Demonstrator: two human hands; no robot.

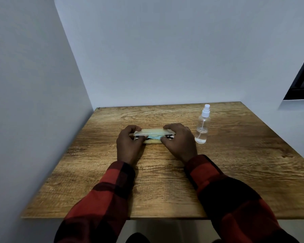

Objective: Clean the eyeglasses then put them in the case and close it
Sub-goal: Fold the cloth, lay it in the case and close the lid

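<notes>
**Mia:** Where are the glasses?

**Sam:** In the case (154, 135), in the middle of the frame on the desk (165, 181). The lid is part way open. In the gap I see dark bits of the eyeglasses (168, 137) and a pale blue cloth (156, 138).

**Mia:** What are the hands doing?

**Sam:** The left hand (129, 144) curls round the left end of the case. The right hand (180, 142) curls round the right end. On both, the fingers are bent over the lid and the thumbs sit at the front.

**Mia:** Is the case hard to hold?

**Sam:** I think it is light, stiff and a bit smooth. Holding both ends looks best. The glasses can break, so press the lid gently and keep the cloth out of the edge.

**Mia:** Any words to read?

**Sam:** No. The spray bottle (202, 128), right of the case, has no label I can see.
</notes>
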